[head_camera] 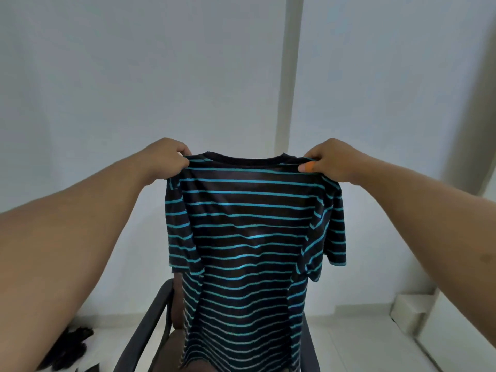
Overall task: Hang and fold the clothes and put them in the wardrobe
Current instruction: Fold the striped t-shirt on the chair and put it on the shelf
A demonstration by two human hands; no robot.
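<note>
A dark T-shirt with thin turquoise stripes (247,237) hangs spread out in front of me, collar up, both short sleeves drooping at the sides. My left hand (166,157) pinches its left shoulder seam. At the other shoulder my right hand (330,159) pinches the cloth, thumb pressed on the front. The shirt's hem falls out of view at the bottom edge. No wardrobe or hanger is visible.
A dark-framed chair (150,326) with a brown seat stands behind and below the shirt. A dark bundle of cloth (67,350) lies on the pale floor at lower left. A small white box (410,312) sits by the right wall. White walls fill the background.
</note>
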